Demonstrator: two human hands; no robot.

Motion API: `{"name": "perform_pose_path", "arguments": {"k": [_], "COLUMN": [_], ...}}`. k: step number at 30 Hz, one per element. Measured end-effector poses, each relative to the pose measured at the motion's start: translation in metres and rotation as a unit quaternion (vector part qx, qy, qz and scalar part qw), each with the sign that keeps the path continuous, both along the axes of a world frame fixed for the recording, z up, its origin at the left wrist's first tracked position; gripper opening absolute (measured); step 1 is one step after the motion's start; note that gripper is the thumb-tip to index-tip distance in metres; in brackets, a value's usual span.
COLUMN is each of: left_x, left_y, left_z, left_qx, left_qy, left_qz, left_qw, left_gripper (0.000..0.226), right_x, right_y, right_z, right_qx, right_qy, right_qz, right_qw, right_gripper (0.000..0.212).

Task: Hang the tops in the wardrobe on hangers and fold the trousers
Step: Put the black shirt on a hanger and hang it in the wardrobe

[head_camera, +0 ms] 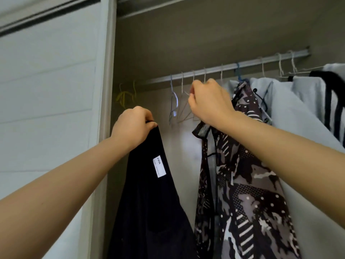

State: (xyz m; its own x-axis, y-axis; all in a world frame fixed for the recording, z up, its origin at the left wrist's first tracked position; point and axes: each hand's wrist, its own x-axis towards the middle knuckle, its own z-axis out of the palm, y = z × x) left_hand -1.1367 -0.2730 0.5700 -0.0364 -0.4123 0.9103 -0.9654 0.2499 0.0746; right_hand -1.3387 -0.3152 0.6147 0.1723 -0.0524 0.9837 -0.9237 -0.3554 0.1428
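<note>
Wardrobe (168, 43) is open on my feed, patterned shirt (242, 184) hanging from the rail (224, 67) on the right. Black top (149, 202) dangles just left of it, top edge clenched in my left hand (132, 126). Right hand (209, 101) is up by the rail, fingers curled round an empty hanger (183, 114).

Left hand (132, 126), black top (149, 202) — right hand (209, 101), hanger (187, 93)

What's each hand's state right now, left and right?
Left hand: closed, gripping the top edge of the dark garment.
Right hand: closed, fingers curled on a pale wire hanger at the rail.
</note>
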Motion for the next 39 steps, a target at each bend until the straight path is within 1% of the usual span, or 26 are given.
{"name": "perform_pose_path", "arguments": {"k": [3, 7, 10, 13, 16, 17, 20, 23, 25, 27, 29, 30, 31, 33, 35, 36, 37, 39], "left_x": [0.005, 0.008, 0.009, 0.01, 0.011, 0.011, 0.01, 0.01, 0.01, 0.01, 0.01, 0.01, 0.01, 0.011, 0.012, 0.012, 0.011, 0.011], "left_y": [-0.007, -0.013, -0.014, -0.016, -0.017, -0.017, -0.017, -0.017, -0.017, -0.017, -0.017, -0.017, -0.018, -0.018, -0.019, -0.019, -0.019, -0.02], "left_z": [0.0, 0.0, -0.001, 0.0, 0.001, 0.001, 0.001, 0.001, 0.001, 0.0, 0.0, 0.0, -0.001, -0.001, -0.001, -0.001, -0.001, -0.002], "left_qx": [-0.005, -0.014, -0.01, -0.012, -0.014, -0.015, -0.015, -0.014, -0.017, -0.016, -0.012, -0.01, -0.008, -0.01, -0.009, -0.006, -0.004, -0.005], "left_qy": [0.004, -0.01, -0.016, -0.016, -0.016, -0.017, -0.021, -0.024, -0.025, -0.028, -0.028, -0.027, -0.027, -0.027, -0.026, -0.026, -0.026, -0.028], "left_qz": [0.018, 0.031, 0.034, 0.032, 0.034, 0.035, 0.037, 0.039, 0.041, 0.04, 0.04, 0.04, 0.04, 0.039, 0.037, 0.036, 0.035, 0.033], "left_qw": [1.0, 0.999, 0.999, 0.999, 0.999, 0.999, 0.999, 0.999, 0.999, 0.999, 0.999, 0.999, 0.999, 0.999, 0.999, 0.999, 0.999, 0.999], "left_gripper": [0.019, 0.017, 0.017, 0.016, 0.016, 0.016, 0.017, 0.017, 0.017, 0.017, 0.016, 0.016, 0.016, 0.016, 0.016, 0.016, 0.016, 0.015], "right_x": [-0.009, -0.015, -0.02, -0.025, -0.026, -0.027, -0.028, -0.024, -0.019, -0.014, -0.008, -0.004, 0.0, 0.006, 0.007, 0.006, 0.005, 0.004], "right_y": [-0.011, -0.033, -0.052, -0.065, -0.074, -0.075, -0.081, -0.085, -0.089, -0.097, -0.104, -0.107, -0.107, -0.109, -0.11, -0.111, -0.112, -0.112], "right_z": [0.028, 0.052, 0.063, 0.067, 0.068, 0.069, 0.074, 0.076, 0.076, 0.075, 0.073, 0.072, 0.072, 0.073, 0.075, 0.075, 0.076, 0.075], "right_qx": [0.012, 0.071, 0.114, 0.167, 0.208, 0.215, 0.23, 0.236, 0.246, 0.271, 0.31, 0.331, 0.348, 0.38, 0.413, 0.418, 0.418, 0.412], "right_qy": [-0.005, 0.008, 0.019, -0.015, -0.067, -0.073, -0.08, -0.106, -0.111, -0.121, -0.152, -0.176, -0.208, -0.282, -0.336, -0.352, -0.36, -0.363], "right_qz": [-0.06, -0.139, -0.2, -0.216, -0.177, -0.154, -0.102, -0.06, -0.031, 0.03, 0.142, 0.208, 0.269, 0.373, 0.447, 0.47, 0.482, 0.475], "right_qw": [0.998, 0.988, 0.973, 0.962, 0.96, 0.961, 0.964, 0.964, 0.962, 0.955, 0.928, 0.904, 0.873, 0.798, 0.719, 0.693, 0.681, 0.688], "right_gripper": [0.028, 0.039, 0.036, 0.041, 0.044, 0.041, 0.018, 0.013, 0.027, 0.031, 0.029, 0.026, 0.023, 0.021, 0.023, 0.024, 0.025, 0.026]}}
